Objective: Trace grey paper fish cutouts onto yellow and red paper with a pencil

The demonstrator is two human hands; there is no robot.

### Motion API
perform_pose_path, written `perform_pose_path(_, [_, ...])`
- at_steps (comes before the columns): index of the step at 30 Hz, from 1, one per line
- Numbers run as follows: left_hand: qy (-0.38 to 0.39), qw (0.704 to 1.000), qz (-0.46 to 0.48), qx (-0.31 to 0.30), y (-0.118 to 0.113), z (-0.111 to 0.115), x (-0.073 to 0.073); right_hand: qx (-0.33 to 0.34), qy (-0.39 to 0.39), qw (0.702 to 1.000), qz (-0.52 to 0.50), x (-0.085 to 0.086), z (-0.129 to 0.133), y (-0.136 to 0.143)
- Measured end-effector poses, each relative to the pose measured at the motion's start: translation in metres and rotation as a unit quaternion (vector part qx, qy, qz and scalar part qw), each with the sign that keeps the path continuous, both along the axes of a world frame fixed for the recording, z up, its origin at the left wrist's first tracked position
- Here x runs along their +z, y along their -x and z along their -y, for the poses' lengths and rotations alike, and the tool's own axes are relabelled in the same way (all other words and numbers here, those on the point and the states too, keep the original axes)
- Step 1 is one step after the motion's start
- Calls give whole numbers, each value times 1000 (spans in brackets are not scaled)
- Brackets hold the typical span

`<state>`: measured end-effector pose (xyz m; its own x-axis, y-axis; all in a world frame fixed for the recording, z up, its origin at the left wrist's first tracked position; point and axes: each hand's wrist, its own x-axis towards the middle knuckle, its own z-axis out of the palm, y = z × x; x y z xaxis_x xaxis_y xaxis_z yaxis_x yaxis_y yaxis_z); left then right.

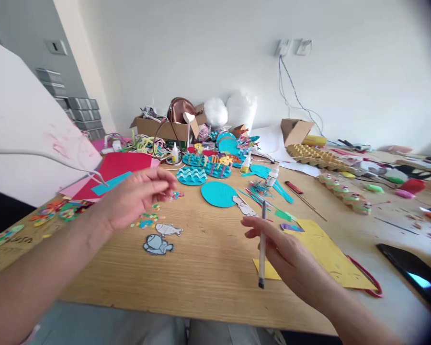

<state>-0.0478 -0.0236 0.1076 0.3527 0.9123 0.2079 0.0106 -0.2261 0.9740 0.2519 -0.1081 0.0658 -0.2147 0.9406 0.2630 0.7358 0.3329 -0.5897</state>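
My right hand (280, 242) holds a pen (262, 249) with a clear barrel and dark ends, standing nearly upright over the table, thumb and fingers loosely around it. My left hand (143, 194) hangs above the table at the left, fingers loosely bent and apart, with nothing visible in it. Below it lie a paper cut-out fish (168, 229) and a paper cut-out diver-like figure (158, 244). Between the hands is a blue paper circle (218, 194), a grey cut-out (244, 206) touching its right edge. Beneath my right hand lies a small yellow paper piece (267, 270).
Yellow sheets (326, 249) and a phone (413, 278) lie at the right. Glue bottles (272, 176) stand mid-table near decorated blue paper pieces (191, 176). Red paper (124, 167) lies at the left; egg cartons (345, 194) and a cardboard box (161, 128) sit farther back.
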Motion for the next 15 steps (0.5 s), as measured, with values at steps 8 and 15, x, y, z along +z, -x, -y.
perform_pose_path(8, [-87, 909, -372, -167, -18, 50, -28, 165, 191, 958, -137, 9, -31, 26])
perform_pose_path(15, [-168, 789, -589, 57, 53, -32, -34, 108, 188, 950, -224, -22, -43, 53])
